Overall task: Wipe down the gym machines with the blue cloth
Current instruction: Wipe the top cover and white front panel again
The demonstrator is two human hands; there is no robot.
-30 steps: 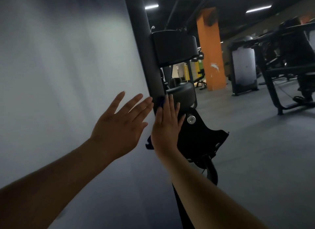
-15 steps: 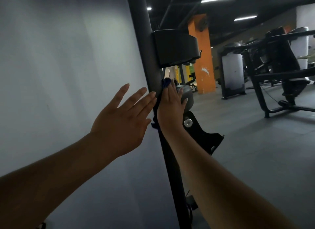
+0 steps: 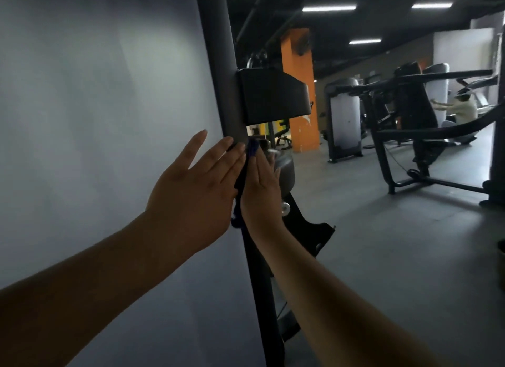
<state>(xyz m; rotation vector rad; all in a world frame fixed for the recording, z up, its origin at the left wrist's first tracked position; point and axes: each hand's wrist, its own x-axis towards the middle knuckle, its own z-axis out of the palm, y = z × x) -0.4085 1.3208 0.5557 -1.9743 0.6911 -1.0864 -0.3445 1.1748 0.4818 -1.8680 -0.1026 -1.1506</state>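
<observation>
Blue cloth (image 3: 252, 148) lies pinned against the dark upright post (image 3: 218, 66) of a gym machine, under a person's right hand (image 3: 261, 192), whose fingers are flat and straight, pressing rather than clutching. One end of the cloth peeks out past the fingertips at 12 o'clock, and another hangs below the heel of the palm at 7 o'clock. The left hand (image 3: 191, 200), just beside it at 9 o'clock, is open with fingers spread over the machine's pale panel (image 3: 95, 120), its fingertips reaching the post's edge; whether the palm touches the panel cannot be told. A black box housing (image 3: 273, 96) juts from the post at 12 o'clock of the hands, and a black plate (image 3: 306, 230) with a silver bolt (image 3: 285, 208) sits at 4 o'clock. Beyond, at 1 o'clock, stands an orange pillar (image 3: 299, 93), with a black weight machine (image 3: 415, 115) on the grey floor (image 3: 382, 243) at 3 o'clock.
</observation>
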